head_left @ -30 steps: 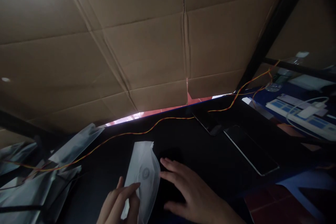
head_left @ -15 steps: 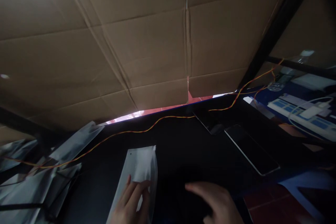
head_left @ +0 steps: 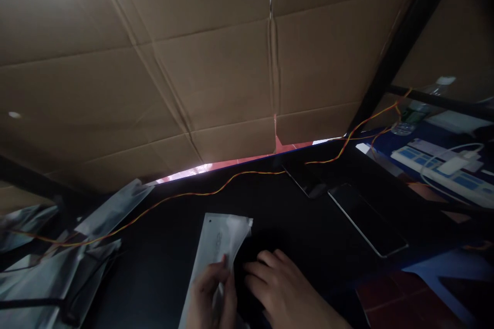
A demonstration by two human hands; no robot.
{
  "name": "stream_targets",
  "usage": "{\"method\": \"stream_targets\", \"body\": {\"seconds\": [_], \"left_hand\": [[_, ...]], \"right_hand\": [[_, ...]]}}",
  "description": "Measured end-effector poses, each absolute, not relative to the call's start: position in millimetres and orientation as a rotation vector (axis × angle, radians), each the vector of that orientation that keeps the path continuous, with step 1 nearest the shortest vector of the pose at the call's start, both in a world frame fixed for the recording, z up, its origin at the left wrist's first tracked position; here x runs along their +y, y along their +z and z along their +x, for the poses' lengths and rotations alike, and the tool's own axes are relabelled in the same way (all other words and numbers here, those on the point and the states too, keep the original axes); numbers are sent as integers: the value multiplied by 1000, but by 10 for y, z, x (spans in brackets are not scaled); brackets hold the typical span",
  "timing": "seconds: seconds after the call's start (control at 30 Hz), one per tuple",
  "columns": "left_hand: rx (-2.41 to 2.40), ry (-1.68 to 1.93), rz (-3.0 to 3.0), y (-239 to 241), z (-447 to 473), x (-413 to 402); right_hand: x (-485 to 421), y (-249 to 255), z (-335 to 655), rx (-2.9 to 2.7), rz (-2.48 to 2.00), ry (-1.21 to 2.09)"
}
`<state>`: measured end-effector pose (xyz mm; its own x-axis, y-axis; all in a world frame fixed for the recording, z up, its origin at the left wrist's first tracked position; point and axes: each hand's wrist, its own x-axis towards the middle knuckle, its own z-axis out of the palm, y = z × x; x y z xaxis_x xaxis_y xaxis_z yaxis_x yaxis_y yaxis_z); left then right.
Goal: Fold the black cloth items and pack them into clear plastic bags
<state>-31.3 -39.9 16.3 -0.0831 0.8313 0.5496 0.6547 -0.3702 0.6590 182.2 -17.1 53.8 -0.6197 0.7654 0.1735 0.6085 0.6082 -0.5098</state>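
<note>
A frosted, translucent zip bag (head_left: 219, 231) with a small hole near one corner lies at the lower middle of the black table. My left hand (head_left: 212, 293) pinches its right edge, which is raised and bent. Just to the right, my right hand (head_left: 281, 288) is low over the table with its fingers curled. Its thumb and anything under the palm are hidden in dark shadow. Between the two hands there is a narrow gap.
Two dark phones (head_left: 366, 221) lie to the right. A red-yellow twisted wire (head_left: 231, 179) crosses the table. More plastic bags (head_left: 50, 277) are piled left. A power strip (head_left: 443, 169) and water bottle (head_left: 415, 110) stand at right. Cardboard (head_left: 216, 72) hangs behind.
The bag has shifted right, and its right edge is now lifted and bent in my left hand. My right hand has moved left, closer to the bag, its pointing index finger now curled.
</note>
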Motion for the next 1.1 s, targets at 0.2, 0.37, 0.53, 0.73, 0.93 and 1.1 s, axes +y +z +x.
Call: {"method": "stream_targets", "body": {"seconds": [0.2, 0.37, 0.53, 0.73, 0.93, 1.1], "left_hand": [[1510, 1217, 2042, 464, -280, -356], [1429, 1051, 2146, 562, -367, -241], [1290, 800, 2476, 479, -525, -212], [1080, 568, 2583, 542, -480, -112], [1091, 549, 2625, 353, -526, -47], [1095, 686, 2603, 264, -609, -26]], "right_hand": [[-124, 655, 1737, -2469, -1341, 764], [-70, 604, 1786, -2638, -942, 669], [-74, 208, 1747, -2669, -661, 462], [-128, -250, 1480, -2552, -620, 350], [-65, 46, 1427, -2372, -893, 513], [16, 238, 1382, -2473, -585, 626]]}}
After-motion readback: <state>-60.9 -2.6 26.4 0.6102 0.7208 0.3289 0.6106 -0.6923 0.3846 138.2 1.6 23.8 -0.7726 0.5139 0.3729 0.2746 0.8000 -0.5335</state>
